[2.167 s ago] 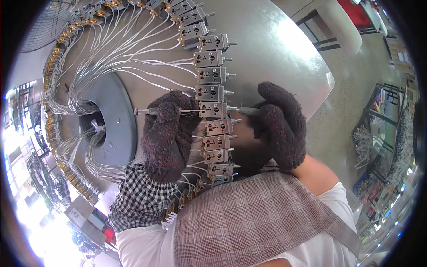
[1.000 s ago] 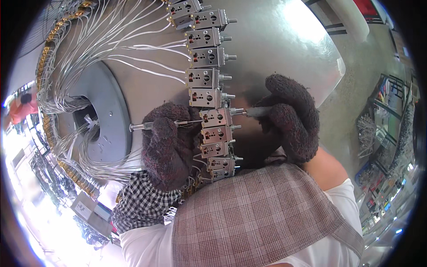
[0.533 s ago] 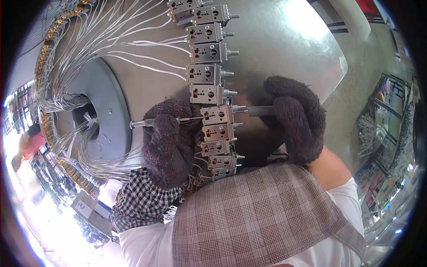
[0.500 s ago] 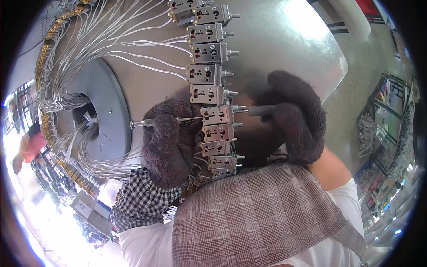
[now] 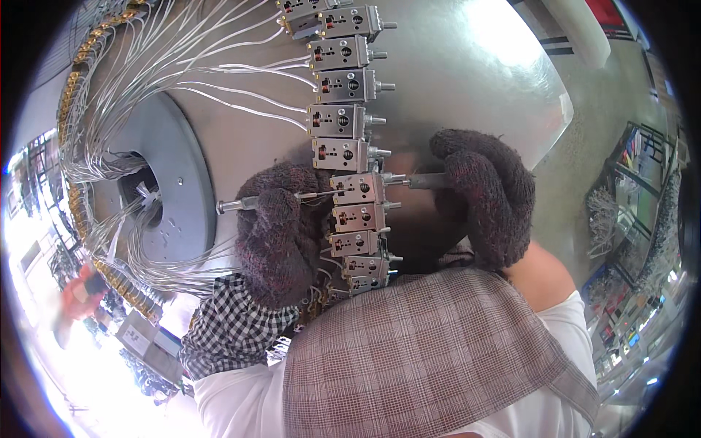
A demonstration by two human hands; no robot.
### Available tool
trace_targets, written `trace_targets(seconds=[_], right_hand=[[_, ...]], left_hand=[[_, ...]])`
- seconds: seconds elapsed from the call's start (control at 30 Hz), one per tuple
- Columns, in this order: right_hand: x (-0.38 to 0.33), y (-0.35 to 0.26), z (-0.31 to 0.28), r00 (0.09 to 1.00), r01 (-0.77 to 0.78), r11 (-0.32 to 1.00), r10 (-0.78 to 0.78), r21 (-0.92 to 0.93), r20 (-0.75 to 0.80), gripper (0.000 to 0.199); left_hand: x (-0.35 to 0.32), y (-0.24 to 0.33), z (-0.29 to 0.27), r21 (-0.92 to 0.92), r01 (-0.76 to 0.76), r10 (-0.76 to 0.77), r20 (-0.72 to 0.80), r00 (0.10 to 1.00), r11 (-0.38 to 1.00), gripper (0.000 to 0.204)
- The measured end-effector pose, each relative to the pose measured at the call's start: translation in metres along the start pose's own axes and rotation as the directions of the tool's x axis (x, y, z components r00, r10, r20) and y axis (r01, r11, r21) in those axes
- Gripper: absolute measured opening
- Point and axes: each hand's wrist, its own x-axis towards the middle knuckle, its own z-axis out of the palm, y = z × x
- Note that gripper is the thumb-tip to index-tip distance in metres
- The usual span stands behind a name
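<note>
So the silver boxy metal switch unit [image 5: 356, 190] sits between both hands, long axis roughly 9-to-3 o'clock. It's at 2 o'clock from the left hand [image 5: 274, 233], dark knitted glove, the nearer one, closed around a slim metal screwdriver-like tool [image 5: 238, 205] pointing at it. From the right hand [image 5: 495, 193], same glove, gripping a grey cylindrical tool [image 5: 429, 181], it's at 9. Can't tell if that tool touches the shaft [image 5: 395, 178].

The left gloved hand [image 5: 277, 233] with its thin-shafted tool [image 5: 238, 205] and the right gloved hand [image 5: 491, 197] with its grey tool [image 5: 427, 181] have moved to the next nearer metal block [image 5: 356, 188]. At the left edge, a blurred person [image 5: 77, 296] in reddish clothing has appeared and come nearer.
</note>
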Motion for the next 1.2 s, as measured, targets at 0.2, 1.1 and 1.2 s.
trace_targets(seconds=[0.2,1.1,1.2], right_hand=[[0.006,0.008,-0.005,0.965,0.26,0.92,-0.242,-0.292,0.097,0.023],[0.006,-0.026,-0.004,0.89,-0.453,0.838,0.446,0.304,0.095,0.03],[0.004,-0.013,-0.002,0.985,-0.168,0.985,0.167,0.027,0.033,0.038]], left_hand=[[-0.003,0.002,0.002,0.012,0.087,-0.086,-0.079,0.993,0.996,0.045],[0.0,0.002,0.015,-0.233,0.115,-0.129,-0.044,0.991,0.966,0.048],[0.002,0.008,0.026,-0.136,0.089,-0.107,-0.137,0.985,0.987,0.048]])
